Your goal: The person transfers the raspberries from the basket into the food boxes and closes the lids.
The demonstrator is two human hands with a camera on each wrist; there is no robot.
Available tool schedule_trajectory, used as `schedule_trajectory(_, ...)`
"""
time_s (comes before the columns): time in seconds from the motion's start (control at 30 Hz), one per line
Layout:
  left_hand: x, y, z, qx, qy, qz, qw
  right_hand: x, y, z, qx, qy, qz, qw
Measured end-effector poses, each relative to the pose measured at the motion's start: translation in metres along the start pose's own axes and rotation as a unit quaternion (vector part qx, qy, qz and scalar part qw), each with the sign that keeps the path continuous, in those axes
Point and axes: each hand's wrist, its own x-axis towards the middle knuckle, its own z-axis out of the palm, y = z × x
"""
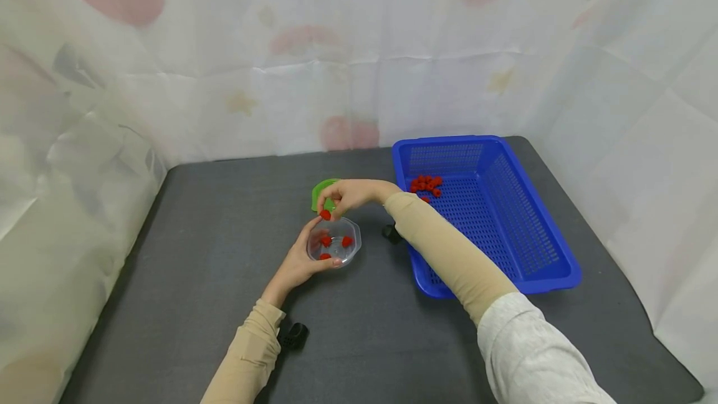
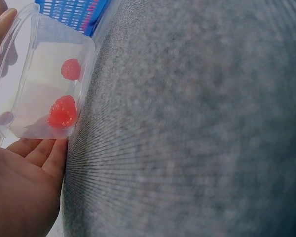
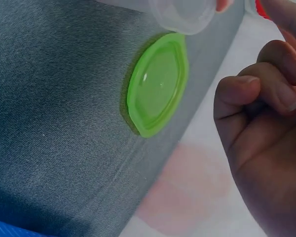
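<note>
My left hand (image 1: pixel 296 267) grips a clear plastic tub (image 1: pixel 350 253) from its left side, thumb at the near rim and fingers round the far side. Red raspberries (image 2: pixel 63 112) lie on the tub's bottom, seen through its wall in the left wrist view. Over the tub's far rim, my right hand (image 1: pixel 359 192) pinches one raspberry (image 1: pixel 325 214) between thumb and finger. In the right wrist view its other fingers (image 3: pixel 278 91) are curled, and only a bit of the red berry shows at the top edge. Behind the tub lies a green lid (image 3: pixel 158 86), partly covered by the right hand in the head view.
A blue plastic basket (image 1: pixel 538 217) stands on the right, with several raspberries (image 1: pixel 426 184) near its far left corner. The right forearm crosses its left wall. Dark grey cloth covers the table (image 1: pixel 185 279), and pale printed curtains (image 1: pixel 359 30) hang around it.
</note>
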Motion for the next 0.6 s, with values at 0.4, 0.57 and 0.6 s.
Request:
schedule_trajectory(0.4, -0.013, 0.033, -0.001, 0.002, -0.009, -0.003, 0.9999, 0.007, 0.007, 0.01, -0.081, -0.03, 0.036, 0.996)
schedule_trajectory(0.57, -0.011, 0.028, 0.0, 0.002, -0.01, 0.003, 0.9999, 0.007, 0.008, 0.012, -0.098, -0.042, 0.043, 0.993)
schedule_trajectory(0.6, -0.009, 0.025, 0.0, 0.002, -0.009, 0.001, 1.0, 0.007, 0.008, 0.012, -0.102, -0.044, 0.046, 0.993)
